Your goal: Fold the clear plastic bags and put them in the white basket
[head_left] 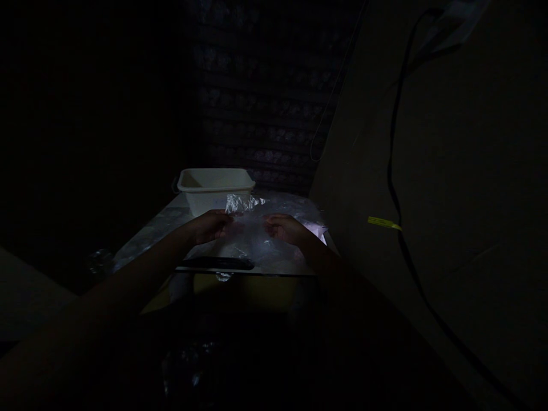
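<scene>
Two bare forearms, nearest the camera, reach away over a very dark foreground toward a pale tabletop (149, 234). Left hand (210, 226): fingers closed on the left edge of a crumpled sheet of clear plastic film (248, 228). Right hand (285, 228): fingers pinched on the right edge of the same film, which is held between the two hands just above the table, its top edge catching light. Beyond the hands, at the far end of the table: a white rectangular plastic tub (216, 188), upright, just behind the film. At the near table edge: a dark flat elongated object (218, 263), kind not discernible. Right side: a plain wall carrying a black cable (391, 171) and a small yellow tag (384, 222).
</scene>
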Demonstrator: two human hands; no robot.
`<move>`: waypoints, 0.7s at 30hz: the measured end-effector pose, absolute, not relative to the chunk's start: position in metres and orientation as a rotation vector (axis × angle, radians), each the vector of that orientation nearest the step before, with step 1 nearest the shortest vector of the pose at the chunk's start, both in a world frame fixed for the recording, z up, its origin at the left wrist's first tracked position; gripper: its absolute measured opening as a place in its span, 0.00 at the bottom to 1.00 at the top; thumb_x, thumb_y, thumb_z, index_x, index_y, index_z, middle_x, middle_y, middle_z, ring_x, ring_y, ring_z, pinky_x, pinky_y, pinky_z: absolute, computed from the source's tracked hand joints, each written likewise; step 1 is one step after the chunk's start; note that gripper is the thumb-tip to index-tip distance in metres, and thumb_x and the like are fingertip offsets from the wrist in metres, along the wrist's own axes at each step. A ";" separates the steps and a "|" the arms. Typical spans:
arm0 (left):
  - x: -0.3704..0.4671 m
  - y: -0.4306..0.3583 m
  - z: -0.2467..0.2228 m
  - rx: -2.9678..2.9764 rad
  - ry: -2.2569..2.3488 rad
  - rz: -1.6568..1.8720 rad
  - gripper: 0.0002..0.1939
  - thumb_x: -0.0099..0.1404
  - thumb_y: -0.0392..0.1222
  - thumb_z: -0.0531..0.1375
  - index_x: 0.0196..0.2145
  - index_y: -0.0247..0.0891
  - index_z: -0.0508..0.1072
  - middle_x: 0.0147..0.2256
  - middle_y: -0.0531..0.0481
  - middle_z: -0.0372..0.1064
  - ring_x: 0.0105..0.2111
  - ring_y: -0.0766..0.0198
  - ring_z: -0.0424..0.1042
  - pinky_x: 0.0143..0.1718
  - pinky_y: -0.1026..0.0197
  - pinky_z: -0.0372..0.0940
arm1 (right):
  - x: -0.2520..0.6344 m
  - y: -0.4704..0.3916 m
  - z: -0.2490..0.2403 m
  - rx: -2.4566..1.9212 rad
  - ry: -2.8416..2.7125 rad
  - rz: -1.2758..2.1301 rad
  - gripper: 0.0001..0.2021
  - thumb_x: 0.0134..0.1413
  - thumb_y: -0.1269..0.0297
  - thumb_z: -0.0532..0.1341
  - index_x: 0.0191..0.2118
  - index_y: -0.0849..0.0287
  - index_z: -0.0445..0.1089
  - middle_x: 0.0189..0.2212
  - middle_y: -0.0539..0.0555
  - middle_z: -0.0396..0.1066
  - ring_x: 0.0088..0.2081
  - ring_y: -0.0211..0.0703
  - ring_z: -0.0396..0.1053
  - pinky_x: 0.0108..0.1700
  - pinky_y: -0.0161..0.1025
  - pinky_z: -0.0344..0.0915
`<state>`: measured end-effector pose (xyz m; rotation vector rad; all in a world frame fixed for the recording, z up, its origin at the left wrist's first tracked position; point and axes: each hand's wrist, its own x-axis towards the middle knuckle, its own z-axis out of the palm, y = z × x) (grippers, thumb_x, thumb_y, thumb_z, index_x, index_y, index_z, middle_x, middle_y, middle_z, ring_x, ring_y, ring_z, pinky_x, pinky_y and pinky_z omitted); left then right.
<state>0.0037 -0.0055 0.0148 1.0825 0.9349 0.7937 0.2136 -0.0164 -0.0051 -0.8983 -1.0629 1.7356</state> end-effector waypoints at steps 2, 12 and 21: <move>0.003 -0.005 0.015 1.085 0.937 0.808 0.09 0.45 0.29 0.55 0.28 0.34 0.67 0.21 0.51 0.66 0.20 0.69 0.67 0.18 0.71 0.62 | 0.215 -0.015 -0.006 -0.883 -1.037 1.748 0.07 0.36 0.75 0.55 0.28 0.62 0.63 0.18 0.49 0.66 0.22 0.32 0.63 0.24 0.31 0.56; 0.006 -0.011 0.020 1.140 1.000 0.866 0.05 0.42 0.29 0.55 0.21 0.33 0.68 0.18 0.52 0.65 0.19 0.71 0.65 0.19 0.70 0.59 | 0.219 -0.011 -0.010 -0.893 -1.059 1.737 0.07 0.37 0.75 0.55 0.27 0.60 0.63 0.19 0.48 0.65 0.20 0.31 0.62 0.23 0.31 0.55; 0.006 -0.006 0.017 1.121 1.032 0.922 0.11 0.37 0.28 0.51 0.21 0.32 0.69 0.20 0.50 0.66 0.20 0.68 0.64 0.20 0.67 0.59 | 0.220 -0.013 -0.009 -0.957 -1.019 1.631 0.07 0.36 0.78 0.52 0.25 0.61 0.63 0.21 0.50 0.66 0.23 0.33 0.64 0.26 0.32 0.57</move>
